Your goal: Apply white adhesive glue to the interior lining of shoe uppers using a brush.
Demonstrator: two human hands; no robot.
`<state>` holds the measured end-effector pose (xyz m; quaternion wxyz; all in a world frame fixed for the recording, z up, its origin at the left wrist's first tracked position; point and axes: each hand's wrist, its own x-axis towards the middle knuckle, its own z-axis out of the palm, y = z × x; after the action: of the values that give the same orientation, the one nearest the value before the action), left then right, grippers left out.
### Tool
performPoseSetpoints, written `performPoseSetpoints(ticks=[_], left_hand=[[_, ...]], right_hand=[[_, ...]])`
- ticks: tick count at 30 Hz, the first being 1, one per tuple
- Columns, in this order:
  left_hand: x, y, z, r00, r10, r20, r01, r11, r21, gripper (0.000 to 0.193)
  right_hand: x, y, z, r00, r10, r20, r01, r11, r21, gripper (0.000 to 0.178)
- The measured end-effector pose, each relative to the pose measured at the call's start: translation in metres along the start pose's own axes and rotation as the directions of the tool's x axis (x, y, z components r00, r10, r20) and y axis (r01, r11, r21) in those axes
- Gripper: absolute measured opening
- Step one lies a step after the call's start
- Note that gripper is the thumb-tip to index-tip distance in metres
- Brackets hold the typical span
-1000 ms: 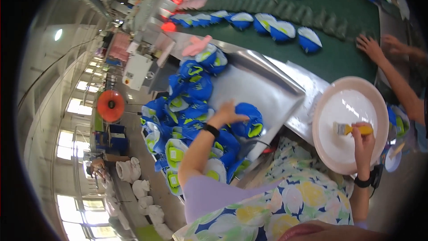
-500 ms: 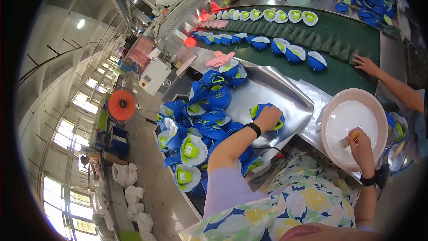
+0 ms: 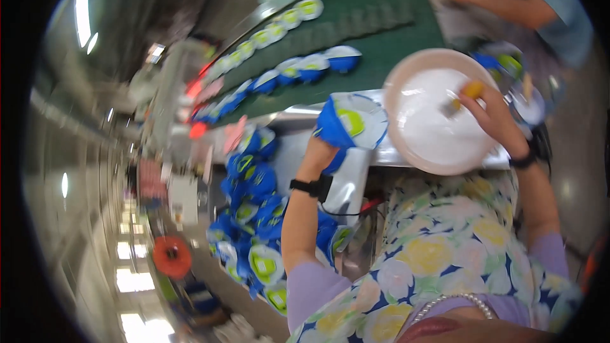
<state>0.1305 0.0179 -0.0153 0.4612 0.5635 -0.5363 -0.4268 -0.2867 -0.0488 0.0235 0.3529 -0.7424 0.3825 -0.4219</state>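
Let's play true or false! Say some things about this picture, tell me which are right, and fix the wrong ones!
1. The left hand holds a blue and white shoe piece. True.
2. The right hand is empty. False: it holds a brush.
3. The round tub has white liquid inside. True.
4. The shoe piece is inside the tub. False: it is held to the left of the tub.
5. A dark band is around the right wrist. True.

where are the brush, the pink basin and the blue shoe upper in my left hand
Brush (image 3: 472,89), head view: its yellow handle.
Pink basin (image 3: 438,58), head view: its far inner wall.
Blue shoe upper (image 3: 351,122), head view: its lime-green patch.
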Motion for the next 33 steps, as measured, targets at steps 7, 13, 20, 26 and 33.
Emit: performPoseSetpoints(ticks=[7,13,20,26,33], left_hand=[[0.020,0.011,0.076,0.973,-0.149,0.174,0.184,0.960,-0.209,0.046],[0.022,-0.012,0.100,0.983,0.167,0.070,-0.175,0.977,0.126,0.058],[0.017,0.021,0.145,0.985,0.021,-0.173,-0.100,0.881,-0.463,0.042],[0.028,0.033,0.147,0.876,0.470,-0.106,-0.458,0.881,0.121,0.038],[0.036,0.025,0.118,0.937,0.346,-0.041,-0.321,0.902,0.290,0.037]], right_hand=[[0.031,-0.014,-0.002,0.984,-0.005,-0.180,0.039,0.982,0.185,0.017],[0.009,-0.011,-0.003,0.940,-0.059,-0.336,0.064,0.998,0.003,0.025],[-0.008,-0.010,0.017,0.912,0.251,-0.325,-0.182,0.956,0.229,0.033],[-0.008,-0.016,0.021,0.882,0.427,-0.198,-0.275,0.808,0.521,0.033],[-0.013,-0.009,-0.004,0.959,0.160,-0.236,-0.038,0.893,0.449,0.016]])
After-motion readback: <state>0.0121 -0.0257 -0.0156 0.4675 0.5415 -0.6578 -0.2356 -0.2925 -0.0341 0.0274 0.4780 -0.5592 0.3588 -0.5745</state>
